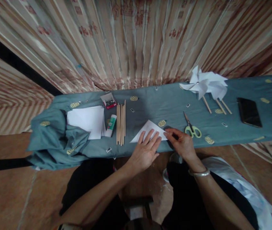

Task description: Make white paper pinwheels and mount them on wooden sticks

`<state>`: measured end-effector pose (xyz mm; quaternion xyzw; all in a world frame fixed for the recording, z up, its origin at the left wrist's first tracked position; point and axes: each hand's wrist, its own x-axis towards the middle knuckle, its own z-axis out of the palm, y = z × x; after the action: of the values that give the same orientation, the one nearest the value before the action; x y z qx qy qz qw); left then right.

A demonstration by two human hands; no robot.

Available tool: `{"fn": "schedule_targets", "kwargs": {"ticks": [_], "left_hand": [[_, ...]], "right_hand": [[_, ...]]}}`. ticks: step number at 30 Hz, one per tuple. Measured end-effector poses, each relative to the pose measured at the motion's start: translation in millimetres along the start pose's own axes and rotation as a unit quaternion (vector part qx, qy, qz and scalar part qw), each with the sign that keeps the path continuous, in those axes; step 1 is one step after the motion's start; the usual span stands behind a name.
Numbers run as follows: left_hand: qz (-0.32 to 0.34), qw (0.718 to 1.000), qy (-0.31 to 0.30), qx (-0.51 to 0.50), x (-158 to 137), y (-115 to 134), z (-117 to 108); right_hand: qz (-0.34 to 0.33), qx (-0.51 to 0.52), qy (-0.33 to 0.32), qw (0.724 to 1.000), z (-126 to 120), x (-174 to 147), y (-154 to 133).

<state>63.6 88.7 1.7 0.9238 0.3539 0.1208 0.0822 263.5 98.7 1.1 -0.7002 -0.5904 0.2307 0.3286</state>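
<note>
A sheet of white paper (148, 126), folded into a triangle, lies on the cloth-covered table near its front edge. My left hand (145, 148) rests flat on the paper with its fingers spread. At the paper's right corner, my right hand (182, 143) pinches the tip between thumb and fingers; a bracelet is on that wrist. Just right of the right hand lies a pair of scissors (192, 129) with light green handles, blades pointing away from me. Part of the paper's lower edge is hidden under the left hand.
Left of the paper are wooden sticks (121, 124), a glue stick (111, 125), a small box of metal pins (109, 101) and a stack of white paper (88, 119). Paper pinwheels (204, 83) on sticks lie at the back right, near a black phone (249, 112). A curtain (140, 41) hangs behind.
</note>
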Motion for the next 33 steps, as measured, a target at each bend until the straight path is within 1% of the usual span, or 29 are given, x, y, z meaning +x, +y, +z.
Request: {"fn": "schedule_targets", "kwargs": {"ticks": [15,33], "left_hand": [[-0.016,1.0,-0.022,-0.005,0.7,0.8,-0.5],[-0.02,1.0,-0.018,-0.009,0.3,-0.5,4.9]], "right_hand": [[-0.004,-0.019,0.011,1.0,0.6,1.3,-2.2],[-0.004,-0.019,0.015,1.0,1.6,0.9,-6.9]]}}
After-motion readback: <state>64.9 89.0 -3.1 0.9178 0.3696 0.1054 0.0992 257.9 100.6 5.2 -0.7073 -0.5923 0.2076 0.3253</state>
